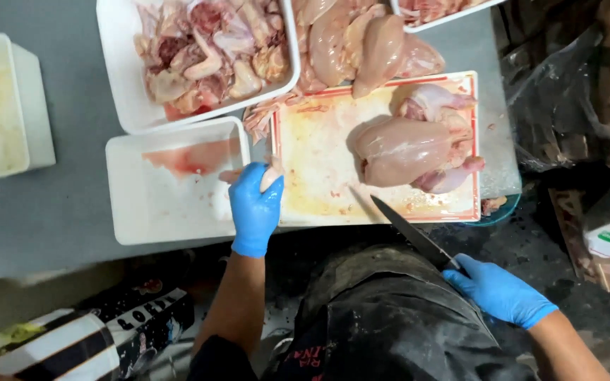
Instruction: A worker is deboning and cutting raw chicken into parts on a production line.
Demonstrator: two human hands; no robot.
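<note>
While the right hand [497,289] grips a dark knife [412,234], left hand [254,204] fingers clasp a pale chicken piece [271,171].

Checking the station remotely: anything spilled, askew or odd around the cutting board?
Pinkish liquid pools in the near white tray. Several whole chickens lie directly on the grey table, not in a tray. The cutting board is smeared with juices. Nothing looks damaged.
</note>
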